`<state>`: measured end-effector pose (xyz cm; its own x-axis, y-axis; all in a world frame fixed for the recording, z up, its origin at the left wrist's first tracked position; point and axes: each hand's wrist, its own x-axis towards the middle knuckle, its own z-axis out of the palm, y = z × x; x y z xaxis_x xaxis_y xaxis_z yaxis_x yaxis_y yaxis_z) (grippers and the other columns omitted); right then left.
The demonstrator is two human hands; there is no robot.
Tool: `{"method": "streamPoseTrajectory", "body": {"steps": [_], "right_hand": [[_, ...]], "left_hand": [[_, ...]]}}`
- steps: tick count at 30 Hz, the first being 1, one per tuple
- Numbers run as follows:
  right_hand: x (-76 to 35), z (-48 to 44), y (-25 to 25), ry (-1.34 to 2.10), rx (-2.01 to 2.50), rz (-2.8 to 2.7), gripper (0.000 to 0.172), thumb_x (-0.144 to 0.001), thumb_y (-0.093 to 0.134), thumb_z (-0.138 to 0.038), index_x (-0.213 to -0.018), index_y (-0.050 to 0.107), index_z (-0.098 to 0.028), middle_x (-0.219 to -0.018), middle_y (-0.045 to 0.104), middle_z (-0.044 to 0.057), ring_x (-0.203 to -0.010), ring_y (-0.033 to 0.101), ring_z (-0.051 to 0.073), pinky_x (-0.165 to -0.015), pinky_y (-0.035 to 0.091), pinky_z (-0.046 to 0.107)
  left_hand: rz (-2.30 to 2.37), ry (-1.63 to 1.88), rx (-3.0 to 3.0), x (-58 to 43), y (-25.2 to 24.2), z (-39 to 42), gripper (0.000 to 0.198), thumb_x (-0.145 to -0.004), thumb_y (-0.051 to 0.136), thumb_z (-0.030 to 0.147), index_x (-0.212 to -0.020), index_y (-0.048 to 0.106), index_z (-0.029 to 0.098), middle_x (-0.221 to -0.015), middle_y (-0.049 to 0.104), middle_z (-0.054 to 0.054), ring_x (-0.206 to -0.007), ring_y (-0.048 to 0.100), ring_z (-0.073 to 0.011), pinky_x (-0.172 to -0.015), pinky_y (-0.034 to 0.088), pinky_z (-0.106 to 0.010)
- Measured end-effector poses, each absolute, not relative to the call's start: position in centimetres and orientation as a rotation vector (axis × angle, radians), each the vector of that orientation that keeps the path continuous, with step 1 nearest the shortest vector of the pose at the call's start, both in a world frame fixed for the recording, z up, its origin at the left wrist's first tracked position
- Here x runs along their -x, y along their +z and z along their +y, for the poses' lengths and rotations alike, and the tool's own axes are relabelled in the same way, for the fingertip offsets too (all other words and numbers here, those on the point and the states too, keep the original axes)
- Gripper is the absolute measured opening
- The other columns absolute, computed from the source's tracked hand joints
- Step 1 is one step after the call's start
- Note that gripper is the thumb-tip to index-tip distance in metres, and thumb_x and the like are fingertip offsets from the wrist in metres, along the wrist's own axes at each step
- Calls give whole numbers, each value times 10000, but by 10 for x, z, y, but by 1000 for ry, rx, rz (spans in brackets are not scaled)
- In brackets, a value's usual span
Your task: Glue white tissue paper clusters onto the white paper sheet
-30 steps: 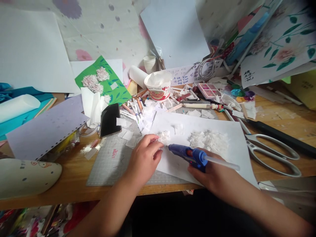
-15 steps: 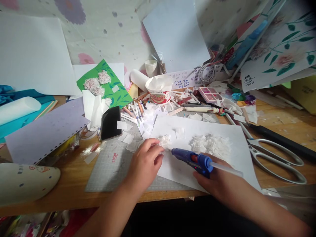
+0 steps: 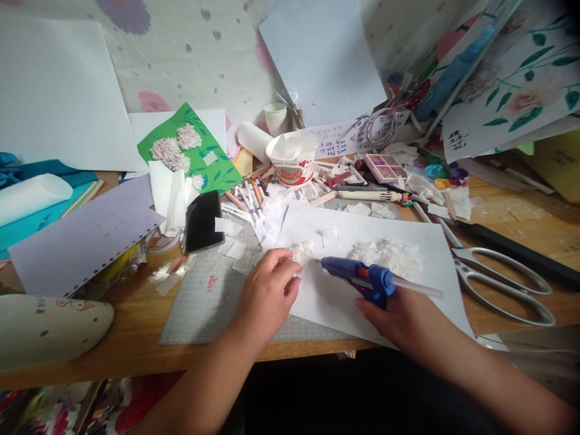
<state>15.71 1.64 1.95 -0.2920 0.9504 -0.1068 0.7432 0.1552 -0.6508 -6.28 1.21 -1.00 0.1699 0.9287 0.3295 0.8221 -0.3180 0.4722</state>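
Observation:
My right hand is wrapped round a blue hot glue gun, a clear glue stick poking from its back end. The gun's nozzle points left, at a small white paper flower. My left hand has its fingers curled at the left side of that flower, closed on its edge. A larger heap of crumpled white paper flowers lies behind the gun. Under them is a white sheet, and a small paper square rests on it behind the flower.
Scissors lie on the right. A black phone and loose paper squares are at left on the grey cutting mat. Behind stand a paper bowl, scattered pens and a green card with flowers.
The glue gun has shifted slightly to the right, its nozzle drawing back a little from the flower. My left hand stays at the flower. The whole view has moved slightly.

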Motion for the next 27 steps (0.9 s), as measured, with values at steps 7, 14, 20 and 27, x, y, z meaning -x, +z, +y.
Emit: {"method": "streamPoseTrajectory", "body": {"steps": [7, 14, 20, 27], "right_hand": [[-160, 16, 23, 916, 1637, -2166, 245, -741, 480, -276, -909, 632, -182, -776, 664, 37, -676, 616, 196, -618, 483, 310], [-161, 11, 18, 977, 1604, -2204, 175, -758, 519, -275, -895, 589, -192, -824, 631, 35, -706, 592, 176, -654, 471, 304], [-157, 12, 20, 885, 1587, -2279, 137, -782, 492, -256, -863, 586, -198, -816, 615, 35, -717, 587, 176, -663, 464, 303], [-161, 11, 21, 871, 1673, -2157, 111, -755, 497, -263, -828, 564, -213, -782, 611, 30, -679, 602, 186, -616, 467, 307]], "left_hand": [[1708, 859, -2256, 64, -10, 13, 184, -762, 556, 65, -850, 632, 207, -1056, 569, -49, -857, 608, -173, -701, 523, -289], [1705, 869, -2276, 63, -10, 11, 198, -753, 565, 57, -856, 636, 211, -1051, 571, -45, -893, 604, -184, -743, 515, -315], [1686, 897, -2293, 63, -10, 14, 201, -754, 558, 48, -859, 632, 203, -1029, 574, -48, -885, 604, -180, -762, 508, -325], [1694, 869, -2279, 63, -9, 12, 183, -762, 551, 60, -850, 625, 202, -1038, 570, -53, -851, 605, -174, -713, 517, -306]]}}
